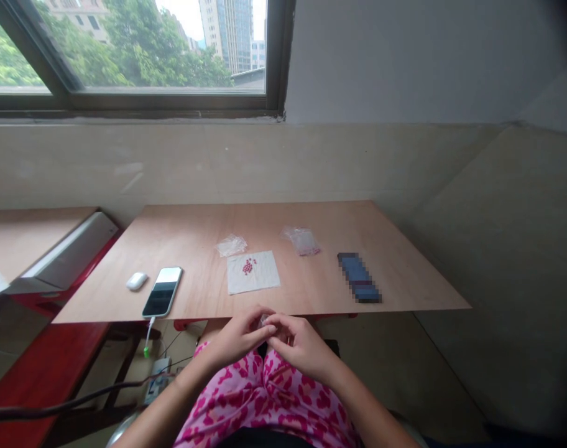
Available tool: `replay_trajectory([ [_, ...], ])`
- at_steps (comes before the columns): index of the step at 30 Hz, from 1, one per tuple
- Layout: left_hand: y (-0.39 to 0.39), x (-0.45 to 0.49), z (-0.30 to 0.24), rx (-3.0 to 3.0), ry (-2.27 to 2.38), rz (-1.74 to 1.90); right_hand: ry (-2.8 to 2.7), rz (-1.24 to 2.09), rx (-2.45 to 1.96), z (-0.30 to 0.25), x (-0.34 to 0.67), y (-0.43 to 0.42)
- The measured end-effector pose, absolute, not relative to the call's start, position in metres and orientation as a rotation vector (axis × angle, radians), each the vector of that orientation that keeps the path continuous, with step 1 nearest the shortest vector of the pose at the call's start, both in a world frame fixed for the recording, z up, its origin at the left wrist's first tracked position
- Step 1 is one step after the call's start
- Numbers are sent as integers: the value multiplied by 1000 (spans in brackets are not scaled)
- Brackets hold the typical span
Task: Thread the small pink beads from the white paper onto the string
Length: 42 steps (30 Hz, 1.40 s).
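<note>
While small red beads (248,266) lie on white paper square (261,283), left hand (240,339) and right hand (303,346) pinch tiny pale bit (265,320) between narrowed fingertips; beads seemingly mostly unused

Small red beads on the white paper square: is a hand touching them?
No; left hand and right hand meet over the lap, off the wooden table.

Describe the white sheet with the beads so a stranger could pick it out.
On the wooden table below the window, look near its front edge. The sheet, a white square, lies between the phone and the blue bar. It alone carries a small cluster of red beads.
</note>
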<state>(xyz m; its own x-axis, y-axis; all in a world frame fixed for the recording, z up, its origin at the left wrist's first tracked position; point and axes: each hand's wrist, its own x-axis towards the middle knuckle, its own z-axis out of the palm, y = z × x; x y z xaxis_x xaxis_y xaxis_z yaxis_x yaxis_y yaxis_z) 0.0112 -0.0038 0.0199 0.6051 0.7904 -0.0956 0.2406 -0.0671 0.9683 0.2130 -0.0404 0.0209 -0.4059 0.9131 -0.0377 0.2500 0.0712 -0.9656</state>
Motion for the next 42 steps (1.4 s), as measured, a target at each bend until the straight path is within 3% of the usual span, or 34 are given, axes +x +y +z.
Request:
replay_trajectory([
  [8, -4, 8, 20, 2031, 859, 496, -1852, 1569, -1046, 31, 211, -41],
  [20, 4, -6, 13, 2071, 947, 591, -1713, 1622, -1060, 28, 218, -43],
  [31, -2, 0, 11, 2158, 831, 345, -2271, 1106, -1077, 31, 205, -53],
  [42, -8, 10, 11, 2290, 847, 31, -2640, 916, -1268, 13, 189, -62],
])
